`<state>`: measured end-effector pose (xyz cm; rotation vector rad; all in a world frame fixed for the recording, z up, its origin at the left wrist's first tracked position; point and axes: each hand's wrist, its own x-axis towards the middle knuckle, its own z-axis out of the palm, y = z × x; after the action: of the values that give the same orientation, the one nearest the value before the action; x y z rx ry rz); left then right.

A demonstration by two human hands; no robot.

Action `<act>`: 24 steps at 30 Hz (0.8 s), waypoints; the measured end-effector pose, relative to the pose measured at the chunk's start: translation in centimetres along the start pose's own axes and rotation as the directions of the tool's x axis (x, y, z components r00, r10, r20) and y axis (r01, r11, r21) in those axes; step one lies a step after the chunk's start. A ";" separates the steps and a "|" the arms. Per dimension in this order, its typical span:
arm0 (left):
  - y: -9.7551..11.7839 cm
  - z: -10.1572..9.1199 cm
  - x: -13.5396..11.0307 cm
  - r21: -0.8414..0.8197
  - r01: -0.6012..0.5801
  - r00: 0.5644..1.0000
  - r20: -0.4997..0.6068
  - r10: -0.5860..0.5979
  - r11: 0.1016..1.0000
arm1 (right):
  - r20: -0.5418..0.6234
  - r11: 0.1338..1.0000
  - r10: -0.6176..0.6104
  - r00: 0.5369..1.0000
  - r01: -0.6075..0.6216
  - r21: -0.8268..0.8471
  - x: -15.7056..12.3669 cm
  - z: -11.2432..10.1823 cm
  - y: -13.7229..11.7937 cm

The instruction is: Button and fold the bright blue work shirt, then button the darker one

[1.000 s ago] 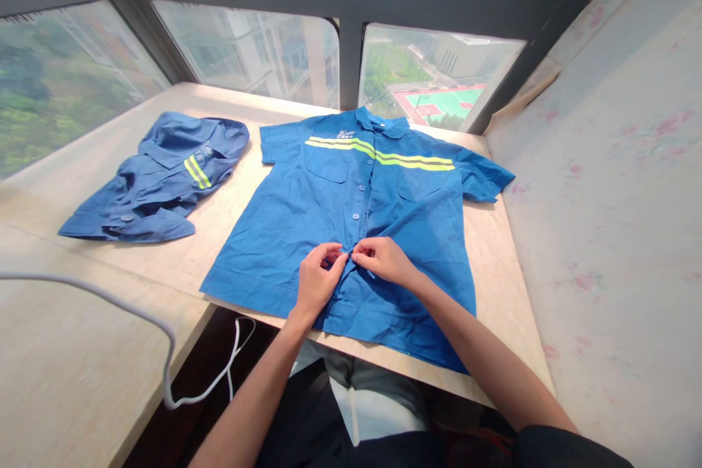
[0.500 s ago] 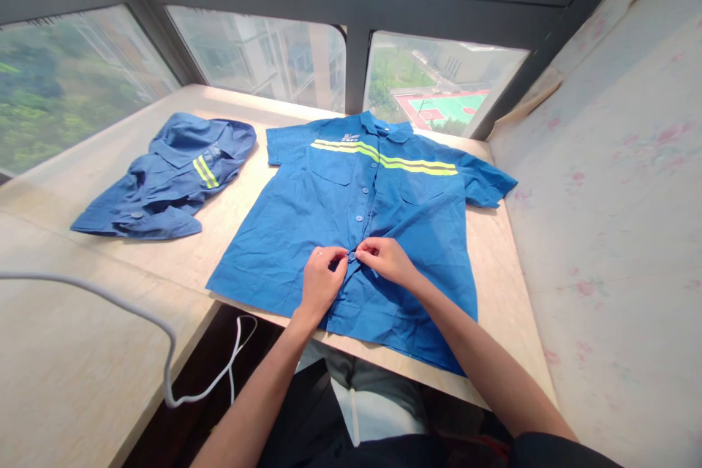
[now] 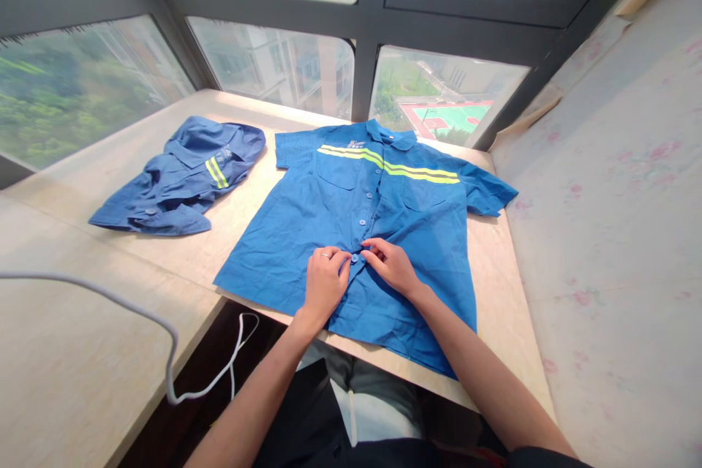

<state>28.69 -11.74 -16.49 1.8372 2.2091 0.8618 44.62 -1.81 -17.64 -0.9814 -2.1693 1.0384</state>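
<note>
Two bare hands meet at the middle of a blue shirt (image 3: 285, 248) that lies flat, front side up, on a pale stone table (image 3: 496, 285) beneath a window (image 3: 274, 66). The left hand (image 3: 325, 279), with a ring (image 3: 325, 256) on one finger, has its fingertips (image 3: 344, 260) curled and pressed together onto the front edge of the shirt. The right hand (image 3: 390, 263) faces it, its fingers (image 3: 371, 248) bunched and pinching the opposite front edge. A small blue button (image 3: 354, 258) sits in the narrow gap between the two sets of fingertips, just beside the left ones and a little further from the right ones, so both hands are about equally near to it. Whether either finger touches the button itself is too small to tell. The shirt's row of buttons (image 3: 363, 221) runs straight away from the fingers toward the collar (image 3: 384, 133), leaning slightly to the right, and this line is the shirt's long axis. The hem (image 3: 384, 336) lies on the near side of the fingers, toward the person's body, at the table edge. Two yellow reflective stripes (image 3: 395, 167) cross the chest well beyond the fingertips. Far off to the left of the left hand, well apart from it, a second blue shirt (image 3: 175, 183) lies crumpled. A white cable (image 3: 170, 351) loops down on the near left, below the left forearm's side.
</note>
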 end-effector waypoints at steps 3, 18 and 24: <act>-0.4 -0.5 -1.0 0.105 -0.074 0.996 0.065 0.067 0.992 | -0.034 0.998 -0.009 0.999 0.011 0.069 0.0 -0.1 0.3; -2.5 -2.6 -5.9 0.336 -0.120 0.990 0.116 0.085 0.934 | -0.119 0.795 -0.219 0.968 0.107 -0.598 -0.8 0.5 1.2; -2.4 -2.8 -6.1 0.341 -0.042 0.997 0.079 0.015 0.939 | -0.043 0.723 -0.088 0.995 0.034 -0.690 -1.2 0.5 1.4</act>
<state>26.85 -18.55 -16.93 2.0112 2.4107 0.4190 45.48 -2.38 -19.24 -1.2162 -2.5511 0.1049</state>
